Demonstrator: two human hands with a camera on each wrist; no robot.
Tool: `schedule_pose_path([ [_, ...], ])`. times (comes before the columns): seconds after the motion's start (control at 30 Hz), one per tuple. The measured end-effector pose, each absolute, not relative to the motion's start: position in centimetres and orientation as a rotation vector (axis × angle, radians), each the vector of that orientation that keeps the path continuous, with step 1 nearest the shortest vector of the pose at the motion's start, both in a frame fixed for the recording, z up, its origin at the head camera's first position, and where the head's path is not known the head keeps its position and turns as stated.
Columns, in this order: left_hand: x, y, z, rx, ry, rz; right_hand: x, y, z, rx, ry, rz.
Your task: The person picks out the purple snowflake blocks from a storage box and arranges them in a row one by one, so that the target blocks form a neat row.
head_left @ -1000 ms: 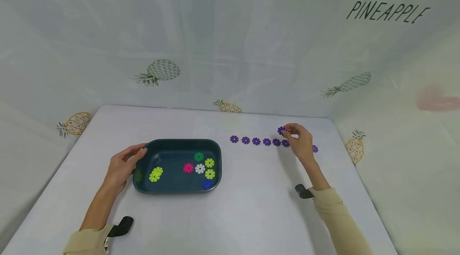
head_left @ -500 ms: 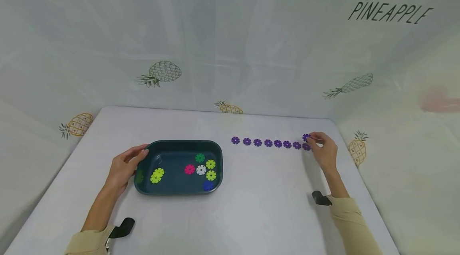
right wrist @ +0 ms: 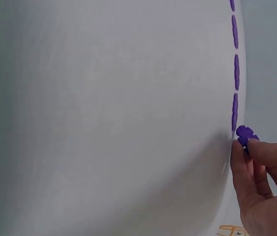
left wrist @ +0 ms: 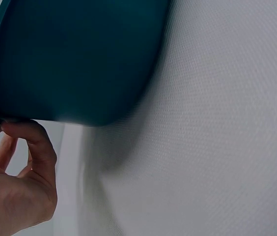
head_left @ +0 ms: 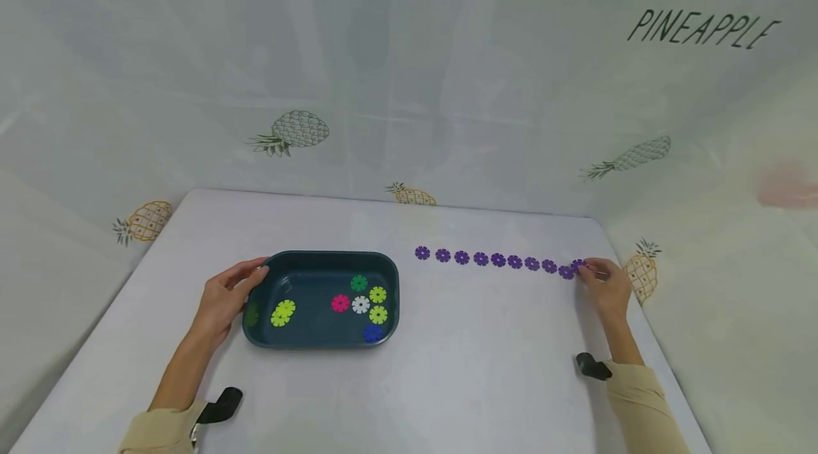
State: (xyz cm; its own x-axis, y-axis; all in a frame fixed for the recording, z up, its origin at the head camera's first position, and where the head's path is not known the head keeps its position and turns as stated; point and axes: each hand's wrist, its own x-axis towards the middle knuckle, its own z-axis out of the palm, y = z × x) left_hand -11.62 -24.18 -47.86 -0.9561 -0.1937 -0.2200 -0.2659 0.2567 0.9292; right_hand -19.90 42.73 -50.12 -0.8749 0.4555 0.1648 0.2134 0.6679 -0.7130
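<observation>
Between thumb and fingertips, my right hand [head_left: 606, 289] pinches a purple flower-shaped disc [right wrist: 245, 133] at the right end of a row of similar purple discs [head_left: 498, 260]. In the head view the held disc overlaps the last one of the row; the right wrist view shows it tilted up off the table. My left hand [head_left: 220, 300] grips the left rim of a dark teal tray [head_left: 319, 252], thumb on the edge; the left wrist view shows the tray's outer wall [left wrist: 79, 59] above that hand. Yellow, green, white, blue and pink discs [head_left: 340, 303] lie in the tray.
The white table [head_left: 460, 383] carries the tray at left and the row along its far right side. A pale curtain [head_left: 409, 70] with pineapple prints stands behind the table. Black wrist straps [head_left: 220, 406] stick out at both sleeves.
My right hand has moved right along the row and come down at its end, still pinching a purple disc. The left hand keeps its hold on the tray; the view shifts slightly.
</observation>
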Motion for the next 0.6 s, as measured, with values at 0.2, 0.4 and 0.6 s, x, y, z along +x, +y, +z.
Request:
schedule_pose_path([
  [0.2, -11.65, -24.21, -47.81, -0.441, 2.442, 1.819, -19.66, 43.62, -50.61, -0.623, -2.593, 1.015],
  [0.4, -11.72, -24.33, -47.78, -0.443, 2.445, 1.811, -19.74, 43.89, -50.5, -0.597, -2.679, 0.957],
  [0.6, -11.73, -24.47, -47.85, -0.435, 2.412, 1.816, -19.74, 43.7, -50.46, -0.591, -2.674, 0.96],
])
